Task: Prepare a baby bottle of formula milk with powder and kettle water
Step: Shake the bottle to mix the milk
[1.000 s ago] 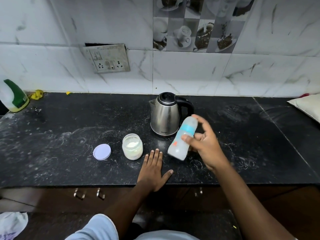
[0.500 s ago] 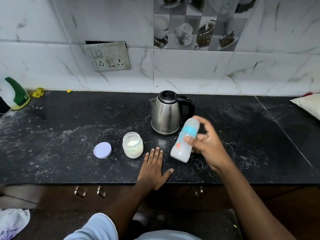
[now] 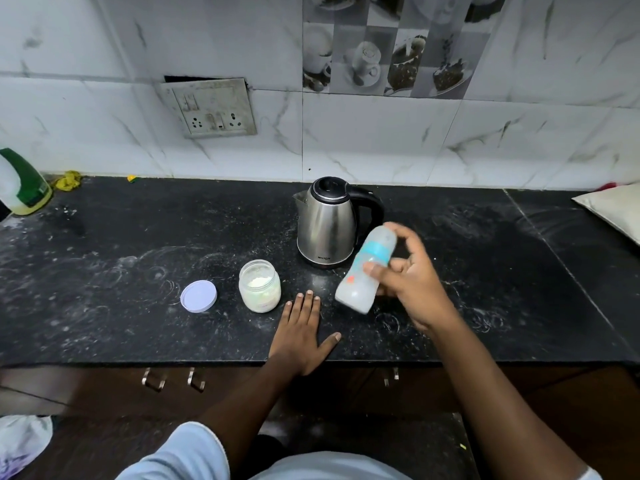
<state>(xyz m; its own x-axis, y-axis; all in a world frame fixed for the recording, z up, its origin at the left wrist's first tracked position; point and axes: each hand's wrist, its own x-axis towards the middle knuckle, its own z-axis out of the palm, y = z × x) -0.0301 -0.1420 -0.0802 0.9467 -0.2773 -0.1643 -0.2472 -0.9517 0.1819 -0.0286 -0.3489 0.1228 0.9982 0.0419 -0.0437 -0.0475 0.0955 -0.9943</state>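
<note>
My right hand [image 3: 410,282] grips a capped baby bottle [image 3: 363,271] with a blue band and whitish liquid inside. The bottle is tilted, blurred, and held above the black counter [image 3: 104,271], in front of the steel kettle [image 3: 327,223]. The kettle stands with its lid closed. My left hand [image 3: 299,336] lies flat on the counter near the front edge, fingers apart, holding nothing. Just left of it stands an open jar of white powder [image 3: 259,285]. The jar's pale purple lid [image 3: 198,296] lies flat further left.
A green and white bottle [image 3: 20,183] stands at the far left of the counter, with a yellow scrap [image 3: 67,180] by the wall. A pale cushion [image 3: 613,209] lies at the far right. A socket plate [image 3: 209,107] sits on the tiled wall.
The bottle in my right hand shifts slightly between frames and stays tilted and blurred, as if shaken. My left hand stays flat on the counter.
</note>
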